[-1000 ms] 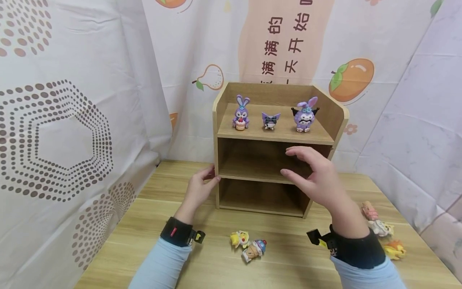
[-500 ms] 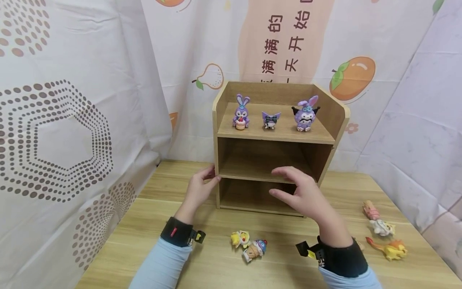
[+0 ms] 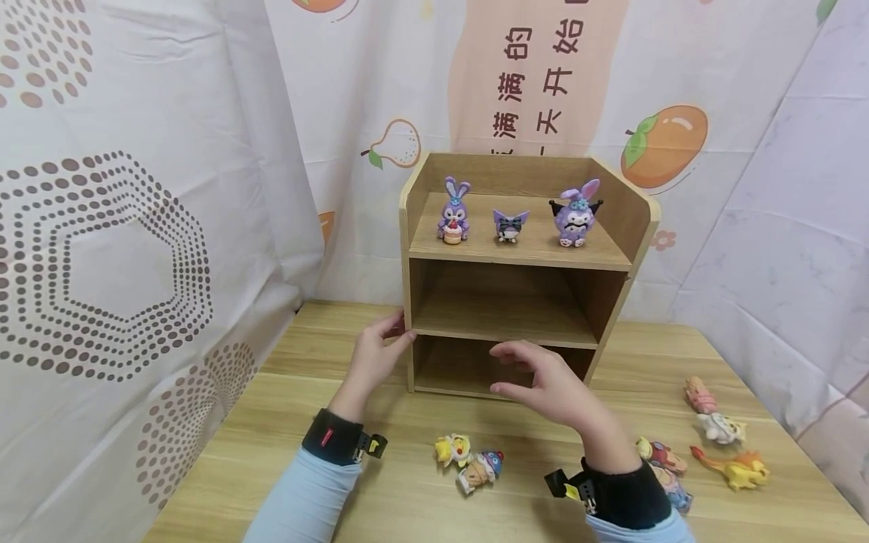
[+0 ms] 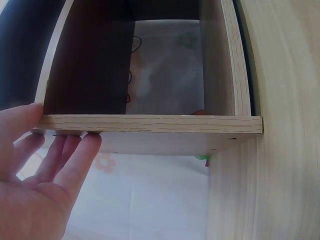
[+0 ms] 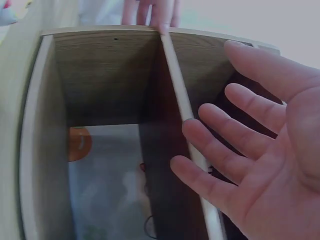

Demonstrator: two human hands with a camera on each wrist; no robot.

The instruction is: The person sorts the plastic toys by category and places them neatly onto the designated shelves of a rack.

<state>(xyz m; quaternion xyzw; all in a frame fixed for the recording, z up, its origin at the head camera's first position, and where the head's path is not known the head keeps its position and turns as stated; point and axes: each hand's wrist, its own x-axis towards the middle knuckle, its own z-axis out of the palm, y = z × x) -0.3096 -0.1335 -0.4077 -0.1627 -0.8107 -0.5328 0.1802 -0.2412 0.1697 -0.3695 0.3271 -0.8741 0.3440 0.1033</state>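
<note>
A wooden shelf unit (image 3: 509, 328) stands on the table. My left hand (image 3: 373, 358) grips its left side panel, thumb at the front edge and fingers against the outer face, as the left wrist view shows. In front of the lower compartment hovers my right hand (image 3: 546, 385), fingers spread apart and holding nothing. Along the top shelf stand a purple rabbit figurine with a cake (image 3: 452, 217), a small purple-eared figurine with a dark bow (image 3: 509, 226) and a purple figurine with black horns (image 3: 574, 219).
A yellow figurine (image 3: 452, 449) and one with a blue cap (image 3: 480, 471) lie before the unit. Right of my right forearm lie a lion figurine (image 3: 738, 471), a white one (image 3: 722, 428), a pink-and-tan one (image 3: 699, 395) and others. Patterned curtains hang behind.
My right hand has moved down and left, from the middle compartment to the lower one, uncovering figurines beside its forearm. The left hand keeps its place on the side panel.
</note>
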